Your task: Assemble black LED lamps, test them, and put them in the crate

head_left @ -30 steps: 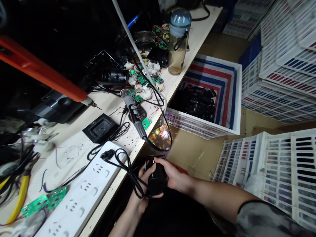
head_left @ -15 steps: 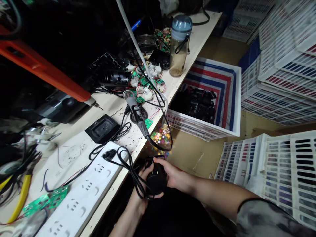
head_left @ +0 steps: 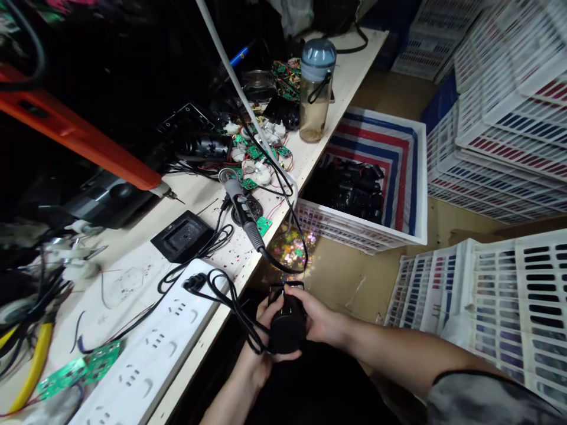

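Observation:
Both my hands hold a black rounded plug-in device (head_left: 287, 332) in front of my lap, below the bench edge. Two metal prongs stick up from its face. My left hand (head_left: 266, 324) is wrapped round its left side and underside, thumb on top. Around the right side curl the fingers of my right hand (head_left: 316, 316), its thumb near the prongs. A looped black cable (head_left: 241, 316) hangs from the bench against my left hand. Beyond the device, coloured light spots (head_left: 296, 248) fall on the floor.
On the bench lie a white power strip (head_left: 166, 321), a black tray (head_left: 182, 235), a soldering iron (head_left: 245, 215) in a holder, and an orange electric screwdriver (head_left: 88, 130). A bottle (head_left: 315, 94) stands near the edge. White crates (head_left: 419, 177) stand at the right, one with black parts.
The view has shifted slightly. Both hands and the device appear a little further right, and the device's prongs now stand more upright. The grip stays the same.

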Motion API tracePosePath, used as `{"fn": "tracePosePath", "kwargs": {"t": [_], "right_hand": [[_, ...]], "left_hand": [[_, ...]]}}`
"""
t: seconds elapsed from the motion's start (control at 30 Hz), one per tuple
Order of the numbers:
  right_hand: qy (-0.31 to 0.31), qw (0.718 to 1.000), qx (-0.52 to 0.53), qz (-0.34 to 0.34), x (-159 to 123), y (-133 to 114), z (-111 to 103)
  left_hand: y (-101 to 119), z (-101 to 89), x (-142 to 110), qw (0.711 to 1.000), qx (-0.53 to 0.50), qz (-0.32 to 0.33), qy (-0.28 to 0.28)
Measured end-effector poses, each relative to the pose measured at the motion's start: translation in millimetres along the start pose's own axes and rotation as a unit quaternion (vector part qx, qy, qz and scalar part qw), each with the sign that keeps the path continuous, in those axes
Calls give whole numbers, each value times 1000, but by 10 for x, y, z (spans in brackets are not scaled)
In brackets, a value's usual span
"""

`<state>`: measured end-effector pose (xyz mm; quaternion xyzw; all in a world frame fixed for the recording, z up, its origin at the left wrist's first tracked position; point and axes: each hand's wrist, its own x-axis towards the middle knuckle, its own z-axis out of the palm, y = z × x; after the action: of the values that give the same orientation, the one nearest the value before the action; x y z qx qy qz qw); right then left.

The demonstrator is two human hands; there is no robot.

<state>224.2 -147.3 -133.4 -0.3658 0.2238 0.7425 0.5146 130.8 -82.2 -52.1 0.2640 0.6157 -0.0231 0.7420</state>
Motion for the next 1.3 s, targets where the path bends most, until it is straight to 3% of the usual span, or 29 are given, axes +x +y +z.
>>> {"fn": "tracePosePath", "kwargs": {"t": [0.1,0.4,0.9,1.3], "right_hand": [[28,1000,13,5,-55,-2,-10],[61,997,35,11,-106,13,38],[71,997,38,-2,-74,29,42],[37,999,11,-8,-52,36,21]], "left_hand": [[-44,18,-22,1000,-5,30,-9],[-39,4,-50,1000,-16,22,-13],[-54,-7,-104,998,-10,63,-24],[-40,-31,-84,998,-11,47,-28]]}}
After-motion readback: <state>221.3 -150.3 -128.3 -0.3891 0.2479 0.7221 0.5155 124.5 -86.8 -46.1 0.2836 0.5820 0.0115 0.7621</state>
